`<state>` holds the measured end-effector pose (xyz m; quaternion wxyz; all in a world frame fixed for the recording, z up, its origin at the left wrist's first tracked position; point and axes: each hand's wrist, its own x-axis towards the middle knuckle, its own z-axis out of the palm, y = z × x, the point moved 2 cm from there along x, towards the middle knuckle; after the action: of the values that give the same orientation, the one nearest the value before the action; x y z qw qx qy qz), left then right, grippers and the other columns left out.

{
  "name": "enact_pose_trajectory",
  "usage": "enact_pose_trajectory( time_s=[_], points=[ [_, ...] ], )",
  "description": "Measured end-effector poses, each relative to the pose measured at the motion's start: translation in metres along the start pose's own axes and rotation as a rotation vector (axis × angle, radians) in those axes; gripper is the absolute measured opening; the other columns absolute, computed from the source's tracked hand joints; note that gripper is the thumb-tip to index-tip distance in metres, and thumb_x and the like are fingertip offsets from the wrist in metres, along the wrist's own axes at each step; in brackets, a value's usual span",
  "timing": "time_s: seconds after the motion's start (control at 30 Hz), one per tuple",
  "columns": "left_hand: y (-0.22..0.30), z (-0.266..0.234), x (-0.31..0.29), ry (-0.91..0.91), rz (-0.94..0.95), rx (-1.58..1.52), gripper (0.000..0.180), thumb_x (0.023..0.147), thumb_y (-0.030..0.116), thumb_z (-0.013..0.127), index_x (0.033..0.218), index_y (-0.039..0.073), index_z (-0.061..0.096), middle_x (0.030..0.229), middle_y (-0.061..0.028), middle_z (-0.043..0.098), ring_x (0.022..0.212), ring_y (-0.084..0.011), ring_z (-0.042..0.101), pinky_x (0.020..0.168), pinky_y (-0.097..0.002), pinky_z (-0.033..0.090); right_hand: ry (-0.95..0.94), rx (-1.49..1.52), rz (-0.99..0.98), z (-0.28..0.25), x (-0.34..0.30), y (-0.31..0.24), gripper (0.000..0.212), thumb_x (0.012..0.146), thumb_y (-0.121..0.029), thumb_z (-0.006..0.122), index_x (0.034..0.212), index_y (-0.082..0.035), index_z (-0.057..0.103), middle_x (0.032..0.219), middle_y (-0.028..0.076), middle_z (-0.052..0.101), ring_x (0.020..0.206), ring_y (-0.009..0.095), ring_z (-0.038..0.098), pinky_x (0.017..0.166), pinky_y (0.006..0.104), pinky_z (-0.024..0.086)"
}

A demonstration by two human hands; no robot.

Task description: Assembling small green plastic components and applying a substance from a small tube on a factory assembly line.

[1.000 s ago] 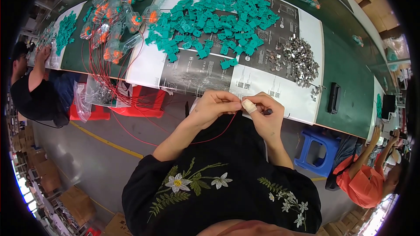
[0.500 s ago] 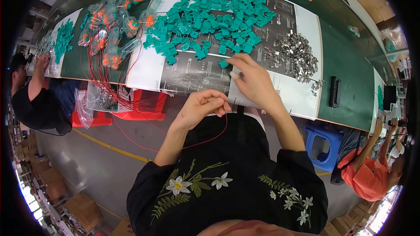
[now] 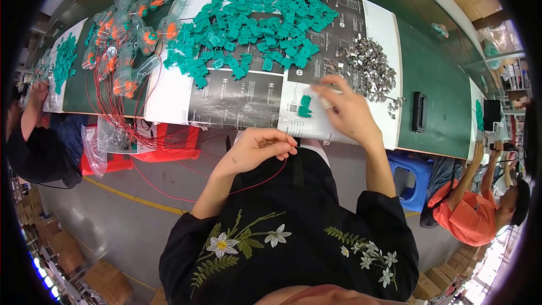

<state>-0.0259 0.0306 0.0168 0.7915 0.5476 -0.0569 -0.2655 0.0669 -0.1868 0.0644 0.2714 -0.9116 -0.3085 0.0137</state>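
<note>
At the far left, a co-worker's hand (image 3: 38,91) rests near a small heap of teal plastic pieces (image 3: 65,62) on the green counter (image 3: 76,95). Next come clear plastic housings with orange parts (image 3: 121,28), piled together, their red wires hanging over the front edge above red stools (image 3: 169,146). A large heap of teal plastic clips (image 3: 254,28) covers much of a black-and-white printed sheet (image 3: 234,99). In front of the counter's edge, the left hand (image 3: 257,149) pinches a thin red wire (image 3: 261,184) between thumb and fingertips. A single teal clip (image 3: 305,107) lies on the sheet's white part. Just right of it, the right hand (image 3: 347,112), slightly blurred, is open, fingers loosely bent and parted. Farther right are a heap of small metal pieces (image 3: 372,68), a black elongated case (image 3: 419,112) and, below, a blue stool (image 3: 412,183).
</note>
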Motion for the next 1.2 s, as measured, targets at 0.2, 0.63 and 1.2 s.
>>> enact_pose_trajectory(
  time_s=[0.2, 0.63, 1.2],
  points=[
    [0.013, 0.007, 0.002, 0.04, 0.022, 0.088, 0.015, 0.093, 0.005, 0.06, 0.104, -0.004, 0.066, 0.09, -0.0086, 0.07, 0.077, -0.0093, 0.063, 0.067, -0.0212, 0.049, 0.291, -0.017, 0.277, -0.033, -0.025, 0.046, 0.02, 0.084, -0.002, 0.062, 0.101, -0.005, 0.07, 0.098, 0.009, 0.063, 0.075, 0.021, 0.062, 0.064, 0.0308, 0.048],
    [0.021, 0.01, 0.031, 0.31, 0.327, 0.534, 0.012, 0.089, 0.007, 0.066, 0.098, -0.001, 0.068, 0.098, -0.0058, 0.067, 0.068, -0.0073, 0.058, 0.06, -0.0207, 0.045, 0.183, -0.001, 0.208, -0.022, -0.02, 0.052, 0.016, 0.084, -0.008, 0.068, 0.098, 0.0, 0.067, 0.089, 0.009, 0.061, 0.069, 0.018, 0.055, 0.062, 0.0295, 0.045],
    [0.007, 0.037, 0.024, 0.442, 0.377, 0.528, 0.011, 0.083, 0.002, 0.07, 0.094, -0.001, 0.069, 0.087, -0.0049, 0.066, 0.068, -0.0076, 0.059, 0.059, -0.0203, 0.046, 0.23, 0.365, 0.173, 0.001, -0.05, -0.025, 0.024, 0.081, 0.002, 0.068, 0.104, -0.004, 0.071, 0.088, 0.004, 0.067, 0.056, 0.007, 0.044, 0.05, 0.0218, 0.036]
  ],
)
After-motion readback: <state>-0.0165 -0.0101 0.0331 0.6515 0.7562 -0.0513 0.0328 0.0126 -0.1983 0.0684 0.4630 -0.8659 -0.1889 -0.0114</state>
